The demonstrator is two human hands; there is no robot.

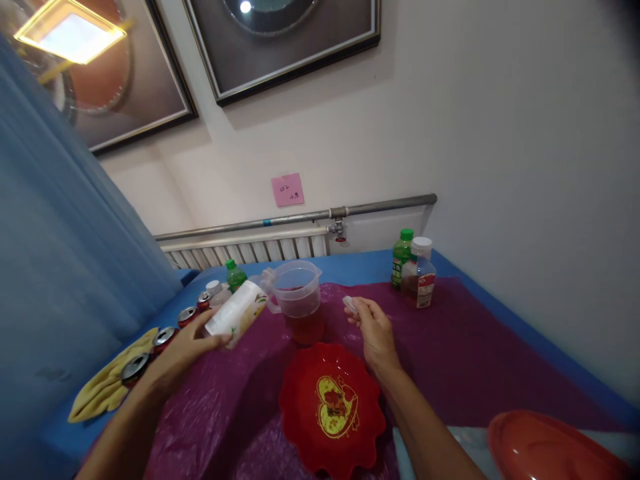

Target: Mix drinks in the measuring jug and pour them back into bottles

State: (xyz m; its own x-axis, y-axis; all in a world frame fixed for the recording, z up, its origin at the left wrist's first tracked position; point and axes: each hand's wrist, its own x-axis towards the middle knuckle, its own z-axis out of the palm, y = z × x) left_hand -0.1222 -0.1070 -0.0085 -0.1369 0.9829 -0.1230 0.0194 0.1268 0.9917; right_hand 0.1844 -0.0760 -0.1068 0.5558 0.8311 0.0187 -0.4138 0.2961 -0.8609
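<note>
Gripped tilted carton [239, 312] in left hand [199, 337], beside jug [303, 305], toward far edge of table [363, 267]; pinched white thing [349, 305], maybe cap, in right hand [374, 330]; seemingly part-filled jug already; couldn't tell the rest.

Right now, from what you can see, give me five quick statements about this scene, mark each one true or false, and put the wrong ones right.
1. The left hand holds a white container at a tilt. True.
2. The right hand is empty. False: it holds a small white piece at the fingertips.
3. The clear jug has reddish liquid in it. True.
4. The yellow cloth lies to the right of the red dish. False: it lies to the left, next to the cans.
5. The pink note is stuck on the blue curtain. False: it is on the wall.
</note>
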